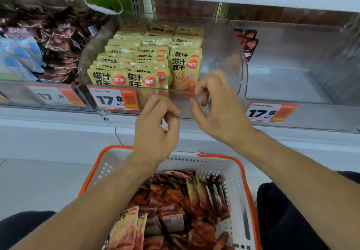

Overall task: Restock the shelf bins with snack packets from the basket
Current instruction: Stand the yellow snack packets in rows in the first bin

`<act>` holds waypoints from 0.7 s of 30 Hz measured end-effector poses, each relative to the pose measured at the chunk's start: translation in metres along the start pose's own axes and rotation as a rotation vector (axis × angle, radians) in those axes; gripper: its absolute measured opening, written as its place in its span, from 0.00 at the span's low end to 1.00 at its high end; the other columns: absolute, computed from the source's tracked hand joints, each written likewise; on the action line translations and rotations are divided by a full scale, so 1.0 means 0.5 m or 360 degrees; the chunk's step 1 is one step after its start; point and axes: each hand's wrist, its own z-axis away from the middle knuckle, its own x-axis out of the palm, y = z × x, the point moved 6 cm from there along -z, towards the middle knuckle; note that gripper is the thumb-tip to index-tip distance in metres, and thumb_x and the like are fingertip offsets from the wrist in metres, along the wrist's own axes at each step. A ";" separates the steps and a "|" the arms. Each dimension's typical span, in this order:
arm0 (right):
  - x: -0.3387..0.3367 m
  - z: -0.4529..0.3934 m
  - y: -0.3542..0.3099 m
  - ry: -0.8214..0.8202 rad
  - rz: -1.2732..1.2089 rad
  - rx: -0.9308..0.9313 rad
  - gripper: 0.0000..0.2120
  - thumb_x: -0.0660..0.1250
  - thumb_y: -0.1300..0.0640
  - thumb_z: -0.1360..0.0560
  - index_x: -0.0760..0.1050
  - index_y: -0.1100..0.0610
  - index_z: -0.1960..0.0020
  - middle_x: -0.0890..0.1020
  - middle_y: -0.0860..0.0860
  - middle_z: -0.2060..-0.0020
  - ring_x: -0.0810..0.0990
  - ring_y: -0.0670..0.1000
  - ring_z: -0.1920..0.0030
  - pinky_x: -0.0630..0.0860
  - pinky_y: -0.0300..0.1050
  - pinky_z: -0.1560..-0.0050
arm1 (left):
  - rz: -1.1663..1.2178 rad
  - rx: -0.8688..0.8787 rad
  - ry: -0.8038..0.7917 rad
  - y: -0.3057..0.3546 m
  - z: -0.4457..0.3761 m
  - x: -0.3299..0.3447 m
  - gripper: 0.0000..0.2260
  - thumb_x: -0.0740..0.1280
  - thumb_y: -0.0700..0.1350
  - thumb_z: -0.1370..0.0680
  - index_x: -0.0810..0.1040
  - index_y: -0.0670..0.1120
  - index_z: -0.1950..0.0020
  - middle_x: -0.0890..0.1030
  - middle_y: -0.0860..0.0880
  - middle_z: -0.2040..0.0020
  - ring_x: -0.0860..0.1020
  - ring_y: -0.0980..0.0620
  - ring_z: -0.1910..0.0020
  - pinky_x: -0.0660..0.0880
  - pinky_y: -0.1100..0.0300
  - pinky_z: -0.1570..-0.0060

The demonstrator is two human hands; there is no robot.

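Both hands empty at the middle bin's front: left hand and right hand, fingers loosely curled. Next, likely: fetch yellow packets from basket, fill right-hand gap.

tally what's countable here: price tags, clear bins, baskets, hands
Price tags: 3 (left, middle, right)
Clear shelf bins: 2 (yellow-packet bin, near-empty bin)
Basket: 1
Hands: 2 (left hand, right hand), neither holding a packet
Total: 8
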 end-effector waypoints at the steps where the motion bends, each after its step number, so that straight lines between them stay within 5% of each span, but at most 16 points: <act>1: 0.013 0.043 0.014 -0.0066 0.0010 0.0032 0.10 0.68 0.63 0.26 0.68 0.57 0.49 0.67 0.46 0.51 0.69 0.44 0.64 0.72 0.48 0.66 | 0.0081 -0.0108 -0.0032 -0.009 0.020 0.021 0.05 0.63 0.31 0.27 0.76 0.38 0.59 0.74 0.47 0.59 0.71 0.55 0.63 0.68 0.63 0.59; 6: 0.101 0.266 0.133 -0.0702 0.0131 0.0505 0.11 0.65 0.59 0.24 0.66 0.51 0.45 0.63 0.43 0.50 0.73 0.48 0.63 0.73 0.53 0.62 | 0.0086 -0.0652 -0.0350 -0.097 0.178 0.148 0.09 0.63 0.35 0.26 0.74 0.49 0.58 0.74 0.53 0.59 0.73 0.57 0.63 0.69 0.64 0.61; 12: 0.169 0.500 0.246 -0.1316 0.0294 0.1146 0.12 0.62 0.58 0.23 0.70 0.56 0.41 0.71 0.54 0.44 0.73 0.57 0.43 0.72 0.51 0.43 | -0.0297 -0.1665 -0.1012 -0.219 0.441 0.236 0.09 0.64 0.41 0.21 0.80 0.47 0.43 0.81 0.54 0.57 0.78 0.56 0.61 0.76 0.60 0.61; 16: 0.192 0.556 0.257 -0.1521 0.0271 0.1214 0.24 0.63 0.63 0.24 0.67 0.54 0.29 0.67 0.54 0.34 0.71 0.60 0.35 0.73 0.52 0.40 | -0.0274 -0.1737 -0.1130 -0.225 0.486 0.284 0.06 0.67 0.46 0.21 0.78 0.49 0.44 0.77 0.57 0.60 0.76 0.61 0.62 0.73 0.66 0.64; 21: 0.224 0.592 0.263 -0.1785 0.0301 0.1204 0.43 0.62 0.72 0.27 0.50 0.47 0.19 0.43 0.53 0.19 0.51 0.60 0.21 0.68 0.53 0.28 | -0.0274 -0.1763 -0.1135 -0.234 0.519 0.322 0.08 0.73 0.53 0.24 0.78 0.50 0.54 0.80 0.55 0.62 0.78 0.57 0.63 0.76 0.58 0.60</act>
